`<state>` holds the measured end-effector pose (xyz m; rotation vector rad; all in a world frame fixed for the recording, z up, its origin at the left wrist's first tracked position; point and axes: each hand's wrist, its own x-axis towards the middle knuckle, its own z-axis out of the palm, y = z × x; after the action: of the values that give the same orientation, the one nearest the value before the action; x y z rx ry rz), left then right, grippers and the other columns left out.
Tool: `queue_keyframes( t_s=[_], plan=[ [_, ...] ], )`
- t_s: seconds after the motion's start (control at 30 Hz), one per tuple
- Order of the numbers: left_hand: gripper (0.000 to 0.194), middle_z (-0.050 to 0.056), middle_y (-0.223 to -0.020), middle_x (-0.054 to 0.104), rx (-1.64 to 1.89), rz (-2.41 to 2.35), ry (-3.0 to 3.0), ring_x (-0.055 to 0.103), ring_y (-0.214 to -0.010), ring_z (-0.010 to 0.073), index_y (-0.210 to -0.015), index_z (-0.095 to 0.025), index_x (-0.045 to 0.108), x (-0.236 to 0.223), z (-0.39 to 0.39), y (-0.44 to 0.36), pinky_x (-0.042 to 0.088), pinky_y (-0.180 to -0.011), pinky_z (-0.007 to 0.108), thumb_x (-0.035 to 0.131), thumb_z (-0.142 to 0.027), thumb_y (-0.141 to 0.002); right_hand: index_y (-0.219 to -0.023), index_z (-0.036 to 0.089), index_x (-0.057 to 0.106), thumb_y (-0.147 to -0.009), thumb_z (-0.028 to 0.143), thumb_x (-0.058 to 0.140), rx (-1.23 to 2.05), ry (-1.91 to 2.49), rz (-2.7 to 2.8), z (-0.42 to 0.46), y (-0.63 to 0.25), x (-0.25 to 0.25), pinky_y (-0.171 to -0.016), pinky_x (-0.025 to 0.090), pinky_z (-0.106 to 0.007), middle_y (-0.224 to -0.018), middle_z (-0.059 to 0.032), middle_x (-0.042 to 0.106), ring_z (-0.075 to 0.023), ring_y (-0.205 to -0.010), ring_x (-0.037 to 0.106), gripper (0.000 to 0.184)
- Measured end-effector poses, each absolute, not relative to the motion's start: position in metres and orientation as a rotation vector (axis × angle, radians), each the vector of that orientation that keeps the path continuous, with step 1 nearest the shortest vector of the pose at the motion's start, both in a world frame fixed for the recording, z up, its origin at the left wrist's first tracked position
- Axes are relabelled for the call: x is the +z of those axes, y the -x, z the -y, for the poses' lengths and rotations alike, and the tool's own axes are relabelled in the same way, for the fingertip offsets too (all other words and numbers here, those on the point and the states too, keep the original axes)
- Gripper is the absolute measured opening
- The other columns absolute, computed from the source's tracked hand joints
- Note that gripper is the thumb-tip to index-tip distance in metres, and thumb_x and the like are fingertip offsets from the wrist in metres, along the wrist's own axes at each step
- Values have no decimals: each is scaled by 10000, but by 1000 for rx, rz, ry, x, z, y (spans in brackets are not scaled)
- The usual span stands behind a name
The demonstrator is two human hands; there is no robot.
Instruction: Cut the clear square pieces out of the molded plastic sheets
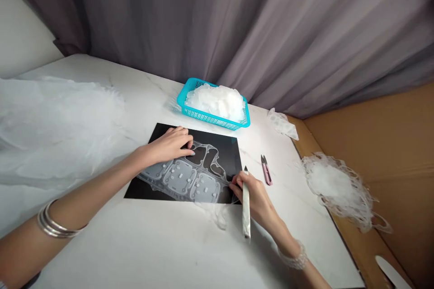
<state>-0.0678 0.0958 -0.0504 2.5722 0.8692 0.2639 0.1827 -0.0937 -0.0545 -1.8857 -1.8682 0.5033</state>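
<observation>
A translucent moulded plastic sheet (179, 176) with raised square nubs and cut-out openings lies on a black mat (224, 150). My left hand (169, 145) rests on the sheet's upper part, fingers curved and not gripping. My right hand (252, 195) holds a white-handled craft knife (246, 207) upright in its fist, with the tip (245, 170) just above the sheet's right end. A loose strip of thin film (217, 213) trails from the sheet past the mat's lower edge.
On the white marble table stand a turquoise basket (213, 119) of white translucent scraps and pink thread snips (266, 170). Film (50, 131) covers the left side. A lacy scrap pile (335, 187) lies on cardboard (383, 144) at right, beside a pale blade (391, 272).
</observation>
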Motion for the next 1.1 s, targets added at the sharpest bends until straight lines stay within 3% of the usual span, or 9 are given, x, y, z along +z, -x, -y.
queue_keyframes(
  t_s=[0.1,0.27,0.37,0.47,0.53,0.67,0.77,0.87,1.1],
  plan=[
    [341,47,-931,582,235,-898,-2584,560,-917,202,-796,-197,594,-51,-99,68,413,-856,317,391,-393,-988,-678,231,345,-897,251,517,398,1822,1838,70,-192,-51,-580,367,-273,-683,-6,598,-152,-586,495,279],
    [362,90,-915,602,288,-1289,-2516,609,-817,218,-1014,-180,498,-50,-99,68,415,-696,305,152,-282,-1033,-736,232,422,-860,315,585,248,1804,1711,8,-218,-43,-707,402,-324,-797,-49,630,-207,-739,558,220],
    [349,92,-756,619,221,-1498,-2449,638,-695,257,-1093,-138,458,-47,-91,71,370,-564,305,142,-273,-1034,-862,229,472,-938,415,497,215,1790,1607,-6,-218,-35,-744,437,-338,-899,-67,639,-208,-795,580,202],
    [310,60,-625,606,74,-1558,-2412,637,-562,249,-1050,-133,483,-39,-72,79,327,-475,283,209,-275,-1035,-1038,228,513,-1021,482,278,378,1734,1520,4,-204,-29,-653,468,-304,-794,-30,608,-180,-704,584,347],
    [276,64,-606,613,-28,-1578,-2420,652,-556,259,-1039,-123,505,-31,-58,83,346,-470,278,272,-269,-1026,-1131,226,548,-1022,526,234,607,1667,1459,16,-189,-29,-571,466,-281,-699,-1,548,-169,-630,572,448],
    [316,230,-948,673,-94,-1685,-2598,669,-934,390,-1214,-65,497,-21,-37,83,489,-649,390,328,-222,-999,-1099,212,653,-1001,541,351,829,1578,1445,26,-158,-38,-541,463,-280,-653,8,515,-148,-560,541,457],
    [362,228,-1238,601,8,-1418,-2942,543,-1196,379,-1317,-118,496,-28,-25,78,495,-866,463,387,-180,-977,-1068,207,681,-994,478,440,798,1513,1535,24,-140,-49,-708,520,-317,-856,-48,652,-183,-762,636,369],
    [344,184,-1298,581,115,-1184,-3000,546,-1184,336,-1286,-168,552,-44,-10,77,502,-885,443,434,-188,-963,-1086,211,669,-1005,409,452,708,1484,1612,26,-132,-56,-806,521,-343,-1014,-73,681,-207,-914,647,305],
    [331,149,-1202,609,206,-1061,-2911,587,-976,282,-1283,-203,546,-42,-8,81,506,-741,387,371,-247,-1005,-1136,230,626,-1021,250,430,556,1544,1894,58,-149,-58,-764,488,-319,-983,-58,638,-176,-852,608,228]
  ],
)
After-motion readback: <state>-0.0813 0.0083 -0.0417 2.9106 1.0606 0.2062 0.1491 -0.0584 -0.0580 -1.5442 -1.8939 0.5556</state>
